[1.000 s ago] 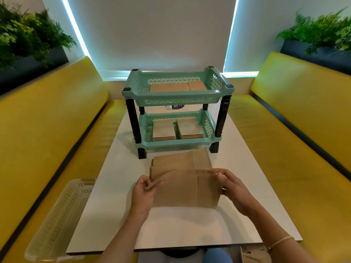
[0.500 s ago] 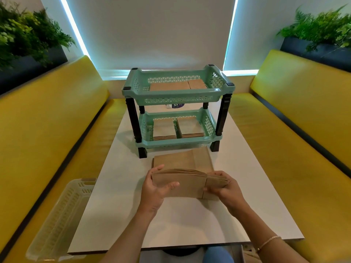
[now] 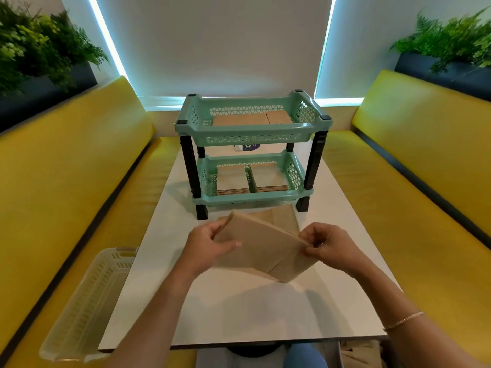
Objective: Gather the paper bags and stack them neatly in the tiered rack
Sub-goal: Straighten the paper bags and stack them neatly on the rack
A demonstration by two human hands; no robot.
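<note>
Both hands were clamped on a bundle of paper bags [image 3: 261,249], the left hand [image 3: 210,248] gripping its left end and the right hand [image 3: 328,247] pinching its right end. The bundle was tilted on edge just above the middle of the bench [image 3: 265,314], probably so its edges could be squared before stacking. More bags [image 3: 281,217] lay flat behind it, toward the far edge, just in front of the tiered rack [image 3: 252,155]. The rack's upper and lower trays already held bags, so the job looked well along.
</note>
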